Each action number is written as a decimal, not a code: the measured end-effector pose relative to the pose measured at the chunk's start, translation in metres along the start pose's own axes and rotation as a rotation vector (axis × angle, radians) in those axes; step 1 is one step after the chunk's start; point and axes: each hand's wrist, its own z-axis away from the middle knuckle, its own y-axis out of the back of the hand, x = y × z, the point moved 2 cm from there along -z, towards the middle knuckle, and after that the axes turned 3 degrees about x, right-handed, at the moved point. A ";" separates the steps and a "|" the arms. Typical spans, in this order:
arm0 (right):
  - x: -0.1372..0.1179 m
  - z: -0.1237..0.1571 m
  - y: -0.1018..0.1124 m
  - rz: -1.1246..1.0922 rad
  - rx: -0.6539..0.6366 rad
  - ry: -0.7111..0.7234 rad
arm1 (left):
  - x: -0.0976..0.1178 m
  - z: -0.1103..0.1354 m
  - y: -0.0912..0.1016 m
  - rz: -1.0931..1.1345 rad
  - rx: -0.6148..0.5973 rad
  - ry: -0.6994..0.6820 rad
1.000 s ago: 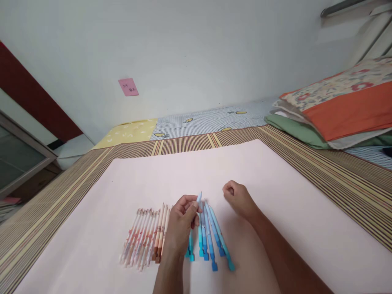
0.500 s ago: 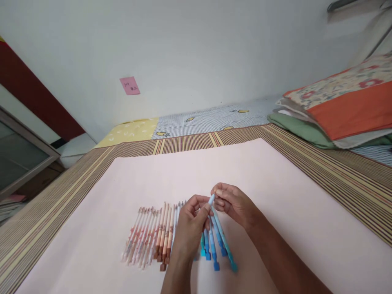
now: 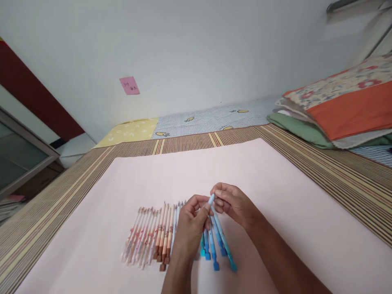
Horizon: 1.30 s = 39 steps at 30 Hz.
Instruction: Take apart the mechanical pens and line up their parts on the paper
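My left hand [image 3: 194, 218] is closed round a light blue pen [image 3: 211, 199], thumb and fingers pinching it near its upper end, which points up and away. Just beyond that end, my right hand [image 3: 231, 202] has its thumb and index finger pinched together; whatever is between them is too small to tell. Beneath both hands several blue and teal pens [image 3: 225, 245] fan out on a pale pink sheet [image 3: 171, 173]. To the left lie brown-and-peach pens [image 3: 165, 237] and white pens with pink-red patterns [image 3: 139, 237]. My left hand and wrist partly cover the pens in the middle.
Under the sheet is a striped mat [image 3: 306, 175]. Folded bedding with a floral and orange cover [image 3: 349, 110] is stacked at the right. Checked cloth [image 3: 199, 122] runs along the wall, where a pink note [image 3: 129, 85] is stuck. A glass-paned frame [image 3: 24, 143] stands at the left.
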 end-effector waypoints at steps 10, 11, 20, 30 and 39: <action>-0.001 0.001 -0.001 0.001 -0.039 -0.017 | 0.000 0.000 0.000 0.012 -0.005 -0.008; -0.001 0.001 -0.001 -0.002 -0.042 -0.019 | 0.000 0.001 0.000 0.009 -0.006 -0.009; -0.003 0.003 -0.001 -0.008 -0.081 -0.031 | 0.002 0.001 0.000 0.020 -0.026 -0.007; 0.001 0.002 -0.002 -0.028 -0.113 -0.017 | -0.001 0.000 0.000 0.063 -0.052 0.025; 0.000 0.002 -0.002 -0.023 -0.123 -0.024 | -0.004 0.000 0.001 0.100 -0.062 0.044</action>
